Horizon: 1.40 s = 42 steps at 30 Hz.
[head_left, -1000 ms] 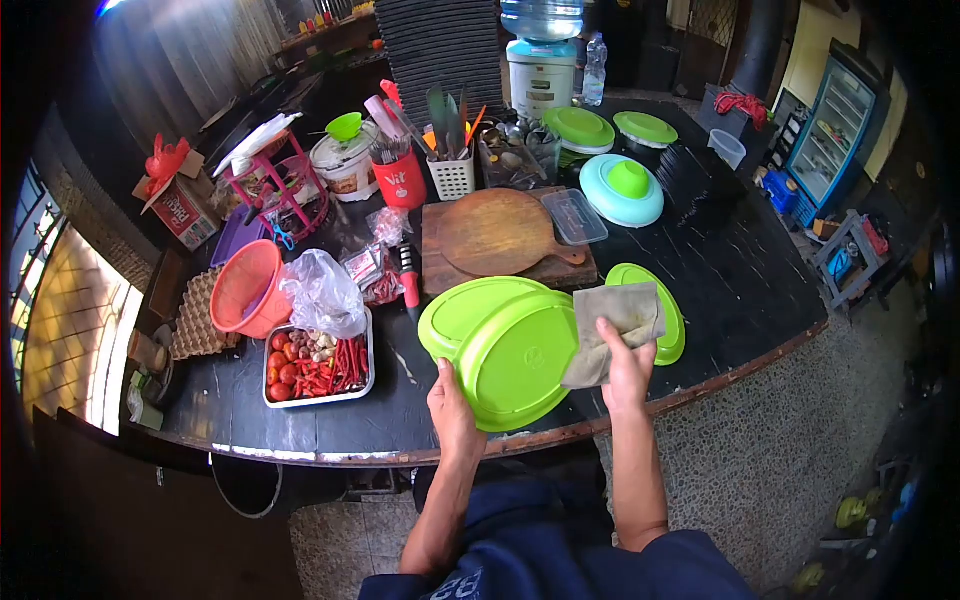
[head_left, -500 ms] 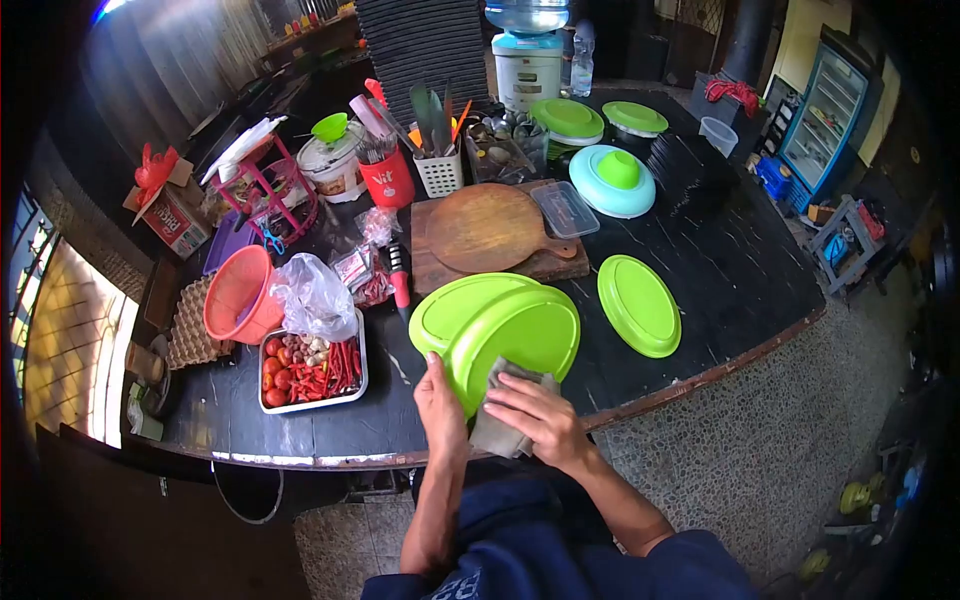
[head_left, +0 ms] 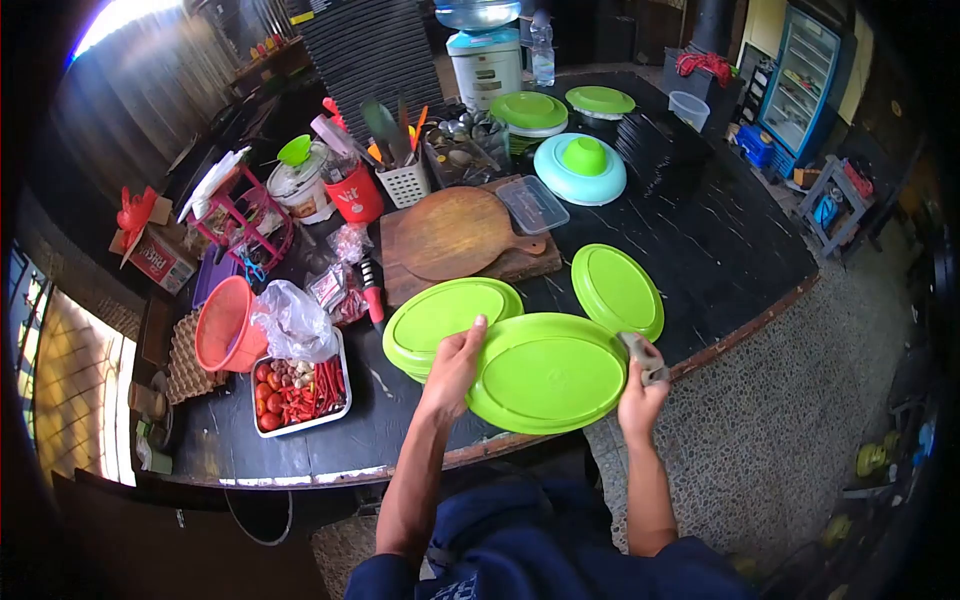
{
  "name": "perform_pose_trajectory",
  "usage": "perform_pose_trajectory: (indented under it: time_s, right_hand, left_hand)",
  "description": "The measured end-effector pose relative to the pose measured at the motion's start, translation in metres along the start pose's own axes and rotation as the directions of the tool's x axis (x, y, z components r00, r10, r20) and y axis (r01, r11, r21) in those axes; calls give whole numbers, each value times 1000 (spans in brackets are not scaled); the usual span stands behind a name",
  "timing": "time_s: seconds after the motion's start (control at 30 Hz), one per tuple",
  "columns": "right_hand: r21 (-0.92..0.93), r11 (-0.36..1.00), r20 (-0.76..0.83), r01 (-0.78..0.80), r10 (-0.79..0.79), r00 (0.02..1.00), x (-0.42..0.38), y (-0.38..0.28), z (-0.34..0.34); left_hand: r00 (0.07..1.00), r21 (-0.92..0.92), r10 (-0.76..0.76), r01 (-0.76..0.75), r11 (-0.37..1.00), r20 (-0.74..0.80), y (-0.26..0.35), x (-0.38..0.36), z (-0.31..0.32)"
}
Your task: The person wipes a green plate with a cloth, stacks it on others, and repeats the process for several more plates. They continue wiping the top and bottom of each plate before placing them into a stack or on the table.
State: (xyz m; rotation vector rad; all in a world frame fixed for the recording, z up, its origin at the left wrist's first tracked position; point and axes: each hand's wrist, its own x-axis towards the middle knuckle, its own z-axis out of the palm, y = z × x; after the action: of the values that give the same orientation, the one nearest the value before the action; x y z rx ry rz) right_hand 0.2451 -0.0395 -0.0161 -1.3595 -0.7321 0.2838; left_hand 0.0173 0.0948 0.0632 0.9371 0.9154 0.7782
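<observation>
A bright green oval plate [head_left: 548, 375] is held up near the table's front edge. My left hand [head_left: 455, 375] grips its left rim, thumb on top. At the opposite rim, my right hand [head_left: 641, 392] is closed on a grey-brown cloth [head_left: 645, 358], which touches the plate's edge. Behind my left hand lies a stack of similar green plates [head_left: 445, 315], partly covered by the held one. Another green oval plate [head_left: 618, 290] rests on the black table to the right.
A round wooden cutting board [head_left: 450, 235] lies past the plates. To the left stand a tray of chilies and tomatoes [head_left: 300, 393], a plastic bag [head_left: 295, 318] and a red-orange basket [head_left: 225, 325]. A turquoise lidded bowl [head_left: 580, 185] is farther back. The table's edge [head_left: 745, 325] curves away right.
The held plate has turned from tilted to nearly level and moved right, away from the stack. My right hand with the cloth has shifted from the plate's face to its right rim.
</observation>
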Motion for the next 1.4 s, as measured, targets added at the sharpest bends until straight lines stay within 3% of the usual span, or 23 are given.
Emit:
perform_pose_trajectory:
  time_s: [0.03, 0.1, 0.17, 0.27, 0.37, 0.5, 0.57, 0.63, 0.7, 0.77, 0.8, 0.9, 0.97, 1.0, 1.07, 1.1, 1.2, 1.33, 1.37, 1.4]
  right_hand:
    - [36, 981, -28, -193, 194, 981, -1, 8, -14]
    - [244, 903, -46, -353, 374, 926, -1, 13, -32]
    - [233, 902, -51, -365, 386, 921, -2, 19, -48]
    - [323, 791, -256, -520, 602, 756, 3, 44, -60]
    - [324, 789, -387, -521, 613, 688, 24, 73, -67]
    - [177, 839, -449, -515, 534, 716, 70, 89, -68]
    - [148, 860, -496, -488, 492, 716, 89, 107, -63]
    - [117, 950, -441, -291, 312, 842, 105, 123, -60]
    - [-81, 927, -456, -367, 293, 840, 116, 130, -58]
    - [-124, 934, -480, -334, 238, 844, 123, 144, -50]
    - [-217, 891, -450, -400, 272, 851, 125, 141, -52]
    - [-434, 816, -399, -383, 207, 893, 124, 120, -47]
    - [-501, 782, -362, -371, 200, 911, 123, 112, -47]
    - [-567, 742, -324, -357, 197, 925, 120, 109, -48]
    - [-601, 741, -302, -299, 135, 944, 114, 99, -48]
    - [-633, 737, -275, -237, 72, 959, 111, 97, -47]
    - [-537, 803, -323, -258, 87, 942, 108, 103, -53]
    - [-374, 915, -446, -152, -34, 895, 99, 95, -64]
    - [-282, 933, -475, -222, 65, 877, 96, 89, -70]
    - [-178, 964, -506, -196, 81, 859, 93, 80, -72]
  left_hand:
    - [1000, 6, -5, 5, 1000, 7, -1, 12, 8]
    - [1000, 128, 6, -9, 992, 22, -4, 41, 23]
    - [998, 88, -70, 69, 994, 9, 0, 64, 41]
    - [986, -38, -39, 46, 998, 164, -18, 110, 69]
    - [994, -27, 0, 3, 1000, 110, -63, 171, 91]
    - [1000, -8, 14, -14, 1000, -22, -96, 223, 119]
    - [971, 341, 125, -50, 939, -202, -101, 242, 133]
    - [971, 369, 120, -36, 929, -207, -95, 242, 144]
    - [951, 460, 207, -82, 884, -229, -99, 248, 152]
    - [958, 427, 209, -109, 898, -195, -105, 262, 157]
    - [960, 444, 200, -95, 891, -197, -100, 257, 160]
    - [965, 458, 189, -88, 884, -180, -104, 257, 159]
    - [945, 611, 318, -205, 764, -81, -110, 255, 157]
    - [945, 613, 315, -202, 764, -81, -110, 248, 155]
    - [939, 810, 337, -246, 532, 64, -108, 231, 155]
    - [940, 810, 335, -242, 535, 60, -116, 230, 151]
    - [847, 775, 511, -419, 474, 145, -134, 224, 144]
    - [880, 768, 441, -404, 496, 179, -126, 210, 137]
    - [881, 767, 440, -401, 501, 174, -124, 209, 134]
    - [872, 777, 445, -420, 468, 203, -126, 210, 132]
